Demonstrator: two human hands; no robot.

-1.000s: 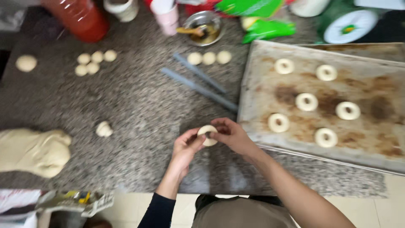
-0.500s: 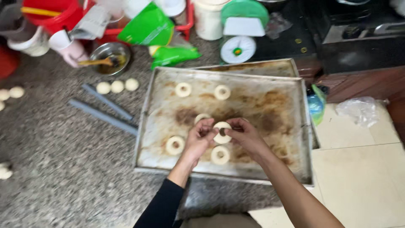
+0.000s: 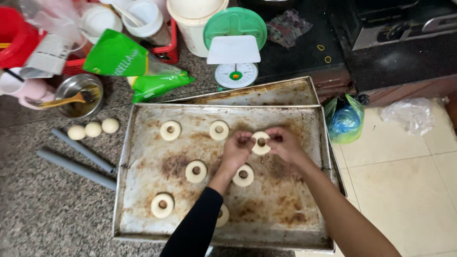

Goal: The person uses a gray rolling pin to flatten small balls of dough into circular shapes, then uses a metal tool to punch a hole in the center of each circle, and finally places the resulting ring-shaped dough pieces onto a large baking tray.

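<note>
Left hand and right hand both pinch one dough ring, fingers curled closed on its rim from either side (ring low over the baking tray, upper right area). Both forearms reach in from the bottom edge, converging; five other rings lie on the tray.

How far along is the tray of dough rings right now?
Done: six dough rings lie on the baking tray. In hand: left hand and right hand hold a seventh ring just above it. Left: three dough balls on the counter, unshaped.
</note>
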